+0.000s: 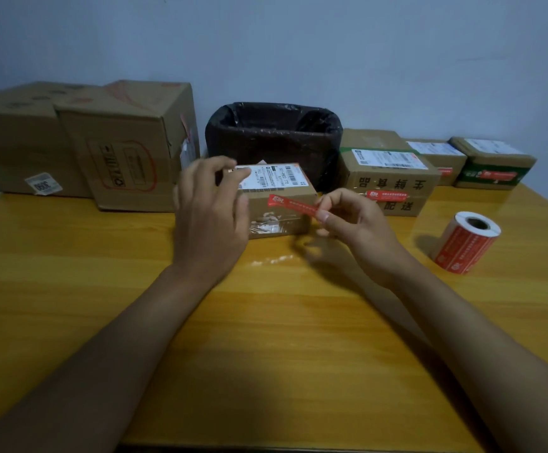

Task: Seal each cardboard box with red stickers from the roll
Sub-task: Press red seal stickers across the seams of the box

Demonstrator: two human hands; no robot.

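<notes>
Mid-frame I see the small box [276, 199] on the worktop [266, 322]. Right hand [348, 220] pinches a red sticker [294, 206] against its front; left hand [210, 207] hovers at its left edge, fingers loose. Sticker roll [465, 241] right of frame.

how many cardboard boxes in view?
6. Two large boxes back left; a small box at centre between the hands; three at back right. More may sit hidden behind the lined bin.
</notes>
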